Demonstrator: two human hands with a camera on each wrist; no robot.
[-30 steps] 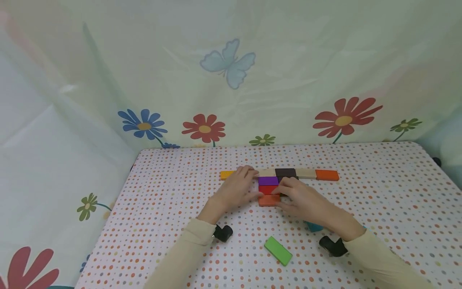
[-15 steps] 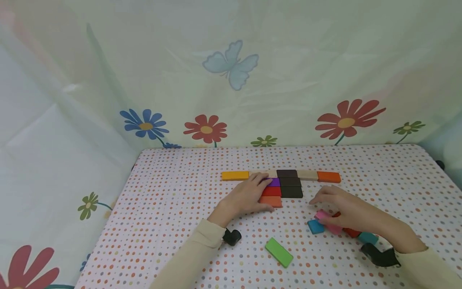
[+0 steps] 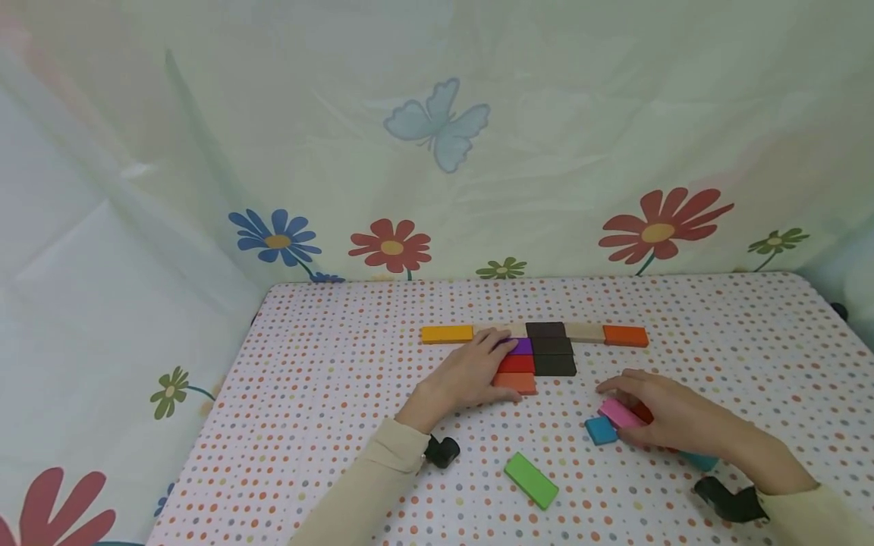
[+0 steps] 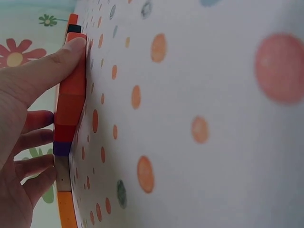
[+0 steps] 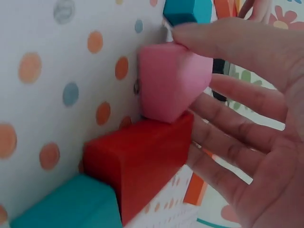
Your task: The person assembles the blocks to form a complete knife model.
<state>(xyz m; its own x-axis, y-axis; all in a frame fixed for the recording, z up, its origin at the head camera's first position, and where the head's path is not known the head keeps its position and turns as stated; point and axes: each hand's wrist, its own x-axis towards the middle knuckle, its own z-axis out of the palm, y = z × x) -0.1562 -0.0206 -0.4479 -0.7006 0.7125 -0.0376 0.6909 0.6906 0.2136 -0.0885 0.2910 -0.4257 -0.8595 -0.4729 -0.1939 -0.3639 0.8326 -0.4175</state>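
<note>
My left hand [image 3: 464, 371] lies over the left side of a column of flat blocks: a purple block [image 3: 521, 346], a red block [image 3: 517, 364] and an orange block [image 3: 517, 383]. Its thumb touches the column's near orange end in the left wrist view, its other fingers spread along the side. To the right, my right hand [image 3: 683, 409] reaches over a pink block [image 5: 164, 83]; its thumb lies at the block's edge and its fingers extend past the far side. A darker red block [image 5: 142, 161] is against the pink one, partly hidden by the hand in the head view.
A blue block [image 3: 601, 431] and a teal block [image 5: 71, 204] flank the pink and red ones. Black blocks [image 3: 554, 365] adjoin the column. The back row has a yellow block [image 3: 447, 334], wood-coloured blocks [image 3: 584, 332] and an orange-red block [image 3: 625, 336]. A green block [image 3: 531, 480] lies in front.
My right hand has moved away from the black blocks, rightward and nearer, to the pink block. My left hand has shifted slightly right, over the column's left side.
</note>
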